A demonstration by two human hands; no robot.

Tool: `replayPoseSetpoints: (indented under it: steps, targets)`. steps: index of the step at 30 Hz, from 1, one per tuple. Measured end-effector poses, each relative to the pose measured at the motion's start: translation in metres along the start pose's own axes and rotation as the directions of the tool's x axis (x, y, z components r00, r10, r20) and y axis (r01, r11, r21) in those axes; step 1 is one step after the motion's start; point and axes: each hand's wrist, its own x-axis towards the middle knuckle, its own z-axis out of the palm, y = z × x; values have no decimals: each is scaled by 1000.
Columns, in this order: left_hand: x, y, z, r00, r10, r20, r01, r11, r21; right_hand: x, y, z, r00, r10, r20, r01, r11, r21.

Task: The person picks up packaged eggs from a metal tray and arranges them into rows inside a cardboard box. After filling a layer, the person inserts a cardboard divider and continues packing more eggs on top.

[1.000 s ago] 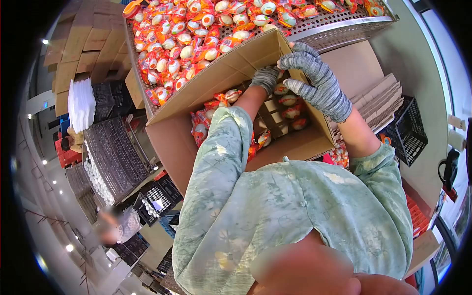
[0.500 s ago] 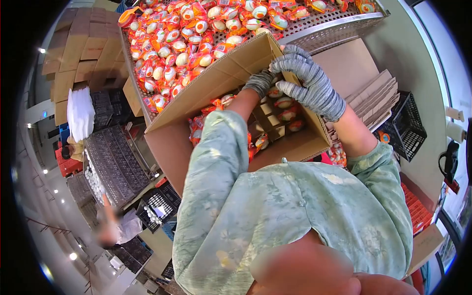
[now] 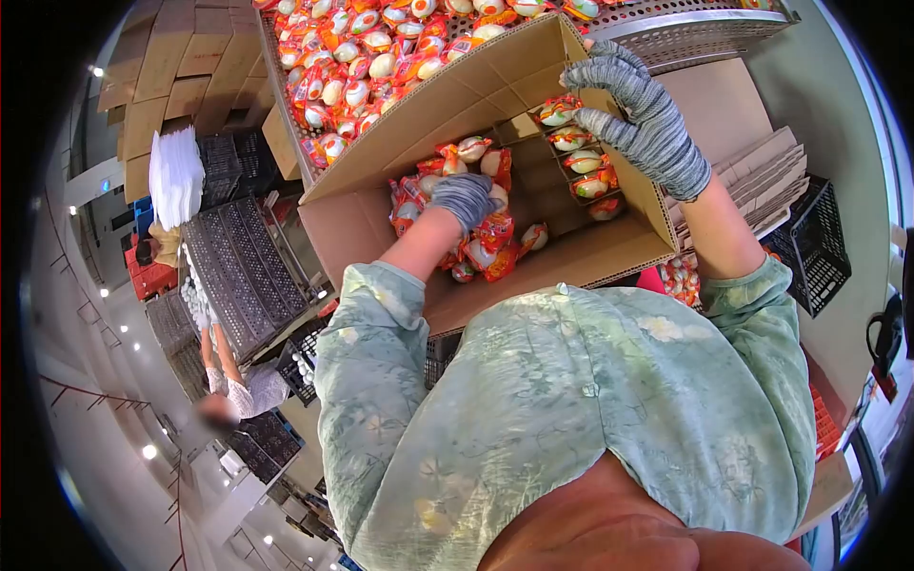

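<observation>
My left hand (image 3: pixel 464 202), in a grey knit glove, is in a cardboard box (image 3: pixel 357 233) with its fingers curled on a pile of eggs in red-and-clear wrappers (image 3: pixel 490 233). It appears to grip a wrapped egg, though the fingertips are partly hidden. At the box's right wall, my right hand (image 3: pixel 643 124), gloved likewise, is closed over the upper edge with the thumb on the inner side. Beneath it, a row of wrapped eggs (image 3: pixel 584 162) sits in the slots of a cardboard divider (image 3: pixel 543 176) along that wall.
A perforated metal tray (image 3: pixel 685 43) heaped with wrapped eggs stands behind the box. Flattened cardboard (image 3: pixel 757 186) and a black crate (image 3: pixel 814 247) lie to the right. Stacked cartons (image 3: pixel 190 57) and another person (image 3: pixel 238 395) with arms extended are at the left.
My left hand has moved left and down from the divider by the right wall onto the loose pile. My right hand stays at the box edge. The view has shifted.
</observation>
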Motion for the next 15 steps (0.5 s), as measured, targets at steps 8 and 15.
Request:
replayPoseSetpoints:
  steps: [8,15]
  targets:
    - [35,36,48,994,-91,-66,96,992,79,-5,1,-2,999,17,34,-17,1000,7]
    - [16,-1,18,994,109,25,-98,956,-276,-8,4,0,1000,-8,2,8,1000,-2]
